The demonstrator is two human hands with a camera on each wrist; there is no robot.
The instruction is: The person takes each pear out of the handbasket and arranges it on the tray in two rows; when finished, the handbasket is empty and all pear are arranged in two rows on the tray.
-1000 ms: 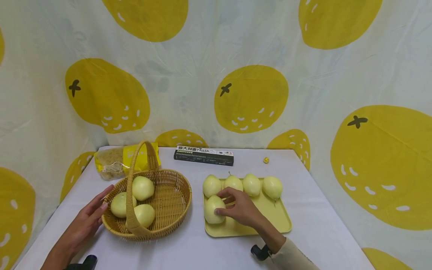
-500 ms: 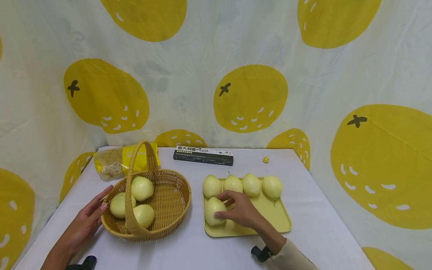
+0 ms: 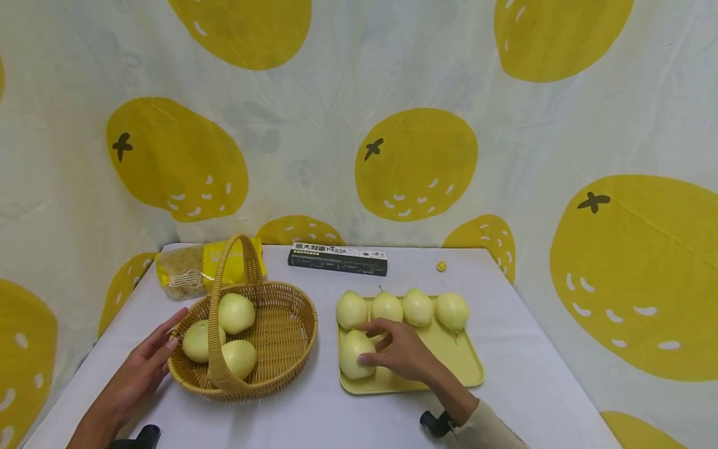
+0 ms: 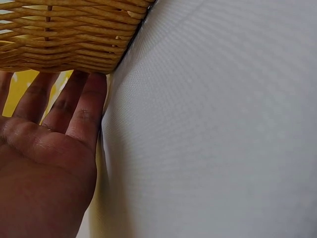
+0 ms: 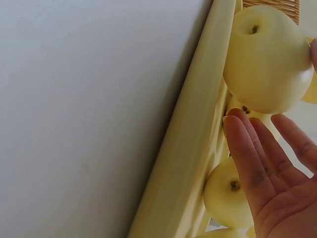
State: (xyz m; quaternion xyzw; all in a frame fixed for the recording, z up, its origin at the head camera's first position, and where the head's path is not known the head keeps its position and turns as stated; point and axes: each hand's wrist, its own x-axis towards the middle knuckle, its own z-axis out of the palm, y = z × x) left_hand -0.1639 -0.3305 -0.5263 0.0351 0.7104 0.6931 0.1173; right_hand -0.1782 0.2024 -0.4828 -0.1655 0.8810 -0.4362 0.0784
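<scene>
A pale yellow-green pear [image 3: 354, 354] stands at the front left of the pale yellow tray [image 3: 412, 388]. My right hand [image 3: 399, 350] holds this pear between thumb and fingertips. In the right wrist view the pear [image 5: 267, 59] is close beside the tray's edge, with fingertips right at its side. Several other pears [image 3: 417, 307] form a row along the tray's back. My left hand [image 3: 140, 368] touches the left side of a wicker basket [image 3: 286, 337], its fingers extended. Three pears [image 3: 236, 313] lie in the basket's left half, partly behind its handle.
A yellow bag of food [image 3: 187, 268] lies behind the basket. A dark pasta box [image 3: 338, 259] lies at the back middle of the white-covered table [image 3: 331, 421]. Farther right is a small yellow object [image 3: 441, 266]. A fruit-patterned curtain [image 3: 314, 156] hangs behind.
The right hand and the pear it holds have shifted slightly toward the tray's front edge. The left hand and basket stay where they were.
</scene>
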